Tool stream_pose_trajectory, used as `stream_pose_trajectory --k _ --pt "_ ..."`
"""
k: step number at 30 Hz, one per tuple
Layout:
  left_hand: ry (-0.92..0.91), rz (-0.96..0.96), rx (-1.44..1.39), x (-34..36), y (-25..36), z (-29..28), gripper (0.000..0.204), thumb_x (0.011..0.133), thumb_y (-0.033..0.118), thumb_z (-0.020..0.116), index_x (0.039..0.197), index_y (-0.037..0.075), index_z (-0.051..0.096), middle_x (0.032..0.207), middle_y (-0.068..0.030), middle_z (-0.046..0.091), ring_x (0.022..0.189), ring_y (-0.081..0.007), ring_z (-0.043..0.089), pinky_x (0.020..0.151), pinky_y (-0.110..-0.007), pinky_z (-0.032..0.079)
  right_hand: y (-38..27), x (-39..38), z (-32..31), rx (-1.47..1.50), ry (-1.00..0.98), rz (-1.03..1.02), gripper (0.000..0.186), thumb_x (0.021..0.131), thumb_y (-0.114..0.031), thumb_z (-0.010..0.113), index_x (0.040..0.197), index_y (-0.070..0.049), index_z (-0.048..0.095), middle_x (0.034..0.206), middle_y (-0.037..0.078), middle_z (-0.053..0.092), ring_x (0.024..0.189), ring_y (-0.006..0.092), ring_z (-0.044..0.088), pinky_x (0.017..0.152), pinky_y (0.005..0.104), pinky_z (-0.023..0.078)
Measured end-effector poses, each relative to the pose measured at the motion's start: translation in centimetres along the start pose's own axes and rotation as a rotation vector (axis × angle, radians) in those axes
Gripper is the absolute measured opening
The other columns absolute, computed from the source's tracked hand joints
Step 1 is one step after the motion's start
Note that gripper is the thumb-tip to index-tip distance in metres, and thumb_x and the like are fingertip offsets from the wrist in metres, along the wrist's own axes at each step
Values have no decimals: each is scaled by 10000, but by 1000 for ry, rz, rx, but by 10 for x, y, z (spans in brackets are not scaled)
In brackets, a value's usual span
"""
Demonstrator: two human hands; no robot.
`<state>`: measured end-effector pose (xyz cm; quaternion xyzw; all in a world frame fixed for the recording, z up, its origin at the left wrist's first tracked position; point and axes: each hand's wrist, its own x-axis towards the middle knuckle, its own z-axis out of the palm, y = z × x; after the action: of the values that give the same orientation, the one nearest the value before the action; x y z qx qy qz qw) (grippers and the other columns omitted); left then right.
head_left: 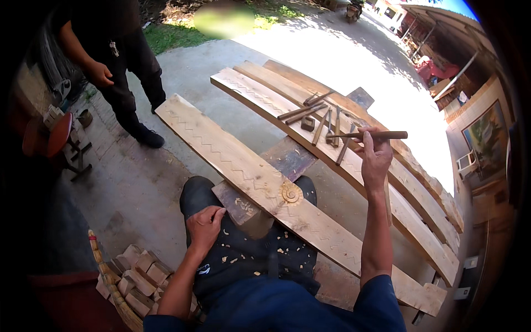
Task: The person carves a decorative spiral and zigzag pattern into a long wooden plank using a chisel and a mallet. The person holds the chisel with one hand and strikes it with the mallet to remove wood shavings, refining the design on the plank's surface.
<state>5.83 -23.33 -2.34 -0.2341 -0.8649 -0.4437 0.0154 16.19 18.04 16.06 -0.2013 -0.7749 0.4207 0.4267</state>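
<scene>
My right hand [376,157] is raised over the planks, its fingers closed round a long wooden-handled chisel [390,134]. The chisel's thin blade points left, towards several chisels [319,128] lying on a plank. A small dark square block [308,123] sits among them. My left hand [204,226] rests on my thigh with fingers curled together; I see nothing in them. Across my knees runs a pale board [238,166] with a zigzag line drawn along it. A carved spiral [291,193] stands out near its middle.
A flat support [287,157] under the boards carries wood shavings near me. Beyond lie more long planks [420,202]. Another person [119,66] stands at the far left, near a red stool [60,135]. Wooden blocks [138,279] and a broom [105,271] are at lower left.
</scene>
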Motion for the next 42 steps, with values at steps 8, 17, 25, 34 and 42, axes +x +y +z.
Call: stream_pose_trajectory --k 8,17,25,34,42 --pt "-4 77 105 3 -12 12 197 945 188 839 817 62 759 775 -112 735 670 -338 713 592 -431 532 66 63 75 -64 -43 57 179 1125 -196 662 1203 -39 699 1083 68 801 922 115 768 708 260 579" --pt "-59 48 108 14 -13 17 158 957 81 817 840 6 743 730 -149 682 575 -306 627 558 -385 475 58 34 73 -386 74 -47 184 1083 -182 730 1214 -53 744 1009 69 814 900 157 801 797 315 611" --pt "49 256 156 19 32 17 63 946 78 821 923 47 771 794 -91 735 690 -304 694 638 -414 530 52 -28 1 -697 154 -515 135 1026 -81 773 1152 -36 767 1100 114 831 944 221 800 814 365 627" --pt "-523 524 143 4 129 126 890 1004 614 668 1602 -26 514 1704 -319 414 1591 -553 360 1297 -657 296 41 -99 -44 -820 189 -24 369 999 -57 827 1361 -19 765 1039 107 846 799 148 742 704 286 578" --pt "-598 947 -408 -25 125 113 336 961 285 842 1099 -16 781 1070 -138 798 967 -285 795 969 -439 652 46 -110 -31 -746 24 -31 359 970 -119 858 1305 -29 764 1037 144 820 793 227 767 704 318 581"
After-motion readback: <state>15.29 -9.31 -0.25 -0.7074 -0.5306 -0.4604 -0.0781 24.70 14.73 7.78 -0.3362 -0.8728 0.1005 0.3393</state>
